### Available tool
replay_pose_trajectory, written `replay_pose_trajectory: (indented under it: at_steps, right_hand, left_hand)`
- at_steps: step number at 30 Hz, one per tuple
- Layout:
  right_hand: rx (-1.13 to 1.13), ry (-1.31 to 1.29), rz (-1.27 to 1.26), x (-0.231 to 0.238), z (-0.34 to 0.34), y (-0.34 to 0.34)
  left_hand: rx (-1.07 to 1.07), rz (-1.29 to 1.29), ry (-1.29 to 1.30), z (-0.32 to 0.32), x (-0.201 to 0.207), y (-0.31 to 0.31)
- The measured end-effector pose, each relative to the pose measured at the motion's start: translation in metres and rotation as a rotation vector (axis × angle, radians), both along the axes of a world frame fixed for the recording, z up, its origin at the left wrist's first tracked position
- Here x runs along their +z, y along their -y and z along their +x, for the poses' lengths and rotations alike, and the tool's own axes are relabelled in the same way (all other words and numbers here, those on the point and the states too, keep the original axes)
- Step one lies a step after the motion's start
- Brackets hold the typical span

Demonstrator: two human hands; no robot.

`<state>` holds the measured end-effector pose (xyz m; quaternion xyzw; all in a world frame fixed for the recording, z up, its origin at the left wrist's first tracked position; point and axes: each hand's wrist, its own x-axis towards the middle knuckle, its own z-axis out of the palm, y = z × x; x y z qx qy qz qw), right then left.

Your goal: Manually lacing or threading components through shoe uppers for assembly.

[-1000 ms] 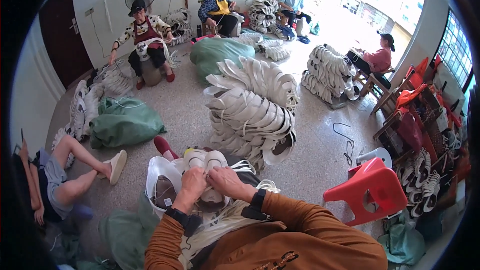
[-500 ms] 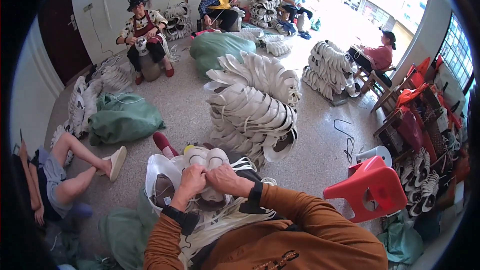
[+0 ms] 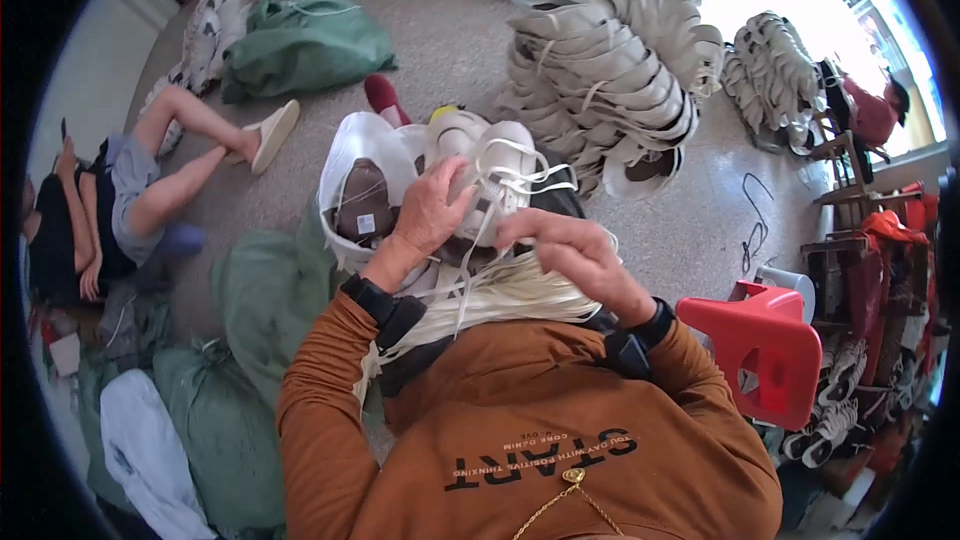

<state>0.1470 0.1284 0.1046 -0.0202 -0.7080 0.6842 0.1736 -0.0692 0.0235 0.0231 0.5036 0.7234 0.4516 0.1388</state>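
Two pale sneakers stand side by side at my lap; white laces loop loosely over the right-hand sneaker. My left hand is closed against the side of this sneaker, fingertips at its lace opening. My right hand is at the sneaker's near end, its fingers bent into a pinch; whatever is between the fingertips is too small to make out. A bundle of cream shoelaces lies across my lap, and one strand hangs between my hands. The other sneaker is partly behind my left hand.
Left of the sneakers is an open white bag with a brown-soled shoe. Ahead rises a large stack of pale shoe uppers. A red plastic stool stands right. Green sacks lie left, near a seated person's legs.
My view has tilted down. My hands, together over the shoes before, have moved apart, the right one to the right. White laces now show looped over the right-hand sneaker.
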Motion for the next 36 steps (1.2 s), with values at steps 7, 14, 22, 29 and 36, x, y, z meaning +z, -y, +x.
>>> replay_pose_trajectory:
  at_steps: [7,14,22,29,36]
  right_hand:
    - [-0.253,0.142,-0.088,-0.033,0.017,-0.014]
    - [-0.417,0.071,-0.108,-0.024,0.006,-0.018]
    - [-0.415,0.043,-0.258,-0.053,0.0,-0.013]
    - [-0.46,0.023,-0.139,-0.053,-0.017,-0.011]
    - [-0.407,-0.041,0.095,-0.049,-0.052,0.022]
  left_hand:
    - [-0.047,-0.034,-0.489,0.035,-0.001,0.029]
    - [-0.01,0.024,-0.652,0.048,-0.011,0.017]
    - [0.073,-0.036,-0.608,0.053,-0.009,0.006]
    - [-0.043,0.043,-0.43,0.053,0.013,0.007]
    - [0.016,0.088,0.012,0.065,0.075,0.039]
